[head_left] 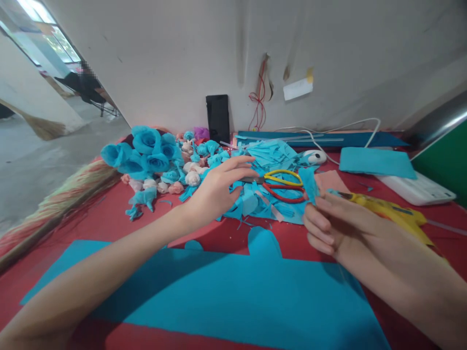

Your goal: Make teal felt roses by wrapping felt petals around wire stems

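My left hand (219, 187) reaches forward over a pile of blue foam scraps (270, 155), fingers spread, its fingertips close to the blades of the scissors (284, 187) with yellow and red handles. It holds nothing. My right hand (332, 221) pinches a small blue foam piece (310, 182) upright between thumb and fingers, right beside the scissor handles. A yellow glue gun (394, 211) lies just behind my right hand. A large blue foam sheet (219, 296) with cut-out notches lies flat under both forearms.
Finished blue foam roses (146, 150) and small white and pink buds (186, 177) are heaped at the left. A black phone (218, 118) leans on the wall. A folded blue sheet (375, 162), a white box (419, 189), a white mouse (315, 156) and a broom (54, 204) surround the red table (146, 228).
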### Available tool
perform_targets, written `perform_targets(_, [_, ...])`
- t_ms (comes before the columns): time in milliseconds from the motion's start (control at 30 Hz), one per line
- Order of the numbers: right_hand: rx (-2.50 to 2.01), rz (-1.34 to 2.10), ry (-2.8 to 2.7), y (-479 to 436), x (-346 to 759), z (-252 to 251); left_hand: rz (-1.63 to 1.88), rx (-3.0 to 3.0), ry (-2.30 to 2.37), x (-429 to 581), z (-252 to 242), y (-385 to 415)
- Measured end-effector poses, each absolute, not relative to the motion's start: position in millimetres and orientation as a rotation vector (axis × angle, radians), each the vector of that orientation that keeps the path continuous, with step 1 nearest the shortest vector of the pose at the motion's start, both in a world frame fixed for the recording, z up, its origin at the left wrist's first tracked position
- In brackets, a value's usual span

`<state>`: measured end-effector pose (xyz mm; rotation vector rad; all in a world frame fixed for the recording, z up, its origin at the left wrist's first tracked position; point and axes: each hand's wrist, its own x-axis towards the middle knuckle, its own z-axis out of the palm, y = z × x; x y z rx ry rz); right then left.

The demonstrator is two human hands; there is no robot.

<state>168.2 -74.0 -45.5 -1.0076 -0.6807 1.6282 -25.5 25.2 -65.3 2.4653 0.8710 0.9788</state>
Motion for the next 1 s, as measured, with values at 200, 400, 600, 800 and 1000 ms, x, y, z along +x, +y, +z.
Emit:
perform_targets(200, [-1.084,1.563,-0.708,-74.3,162.9,-45.8,0.965,2.238,0.850,-26.5,-63.1,19.6])
perform_targets(400, [-1.156,1.452,-0.791,-74.6,156.5,-46.9,0.963,2.132,0.914,-25.4,-57.5,13.3])
perform_targets(600, [-1.090,1.570,-0.758,-72.3,159.5,-45.1,0.975,2.361,0.964,-24.5,-55.1,12.7])
perform_targets(800, [-1.037,1.660,-0.736,-72.6,162.7,-50.1,0.981,2.299,0.888,-20.6,-51.0,1.7])
perform_targets(1000, [-1.070,1.602,-0.795,-75.7,158.3,-53.3,0.871,1.980,0.728,-12.7,-46.9,-14.8])
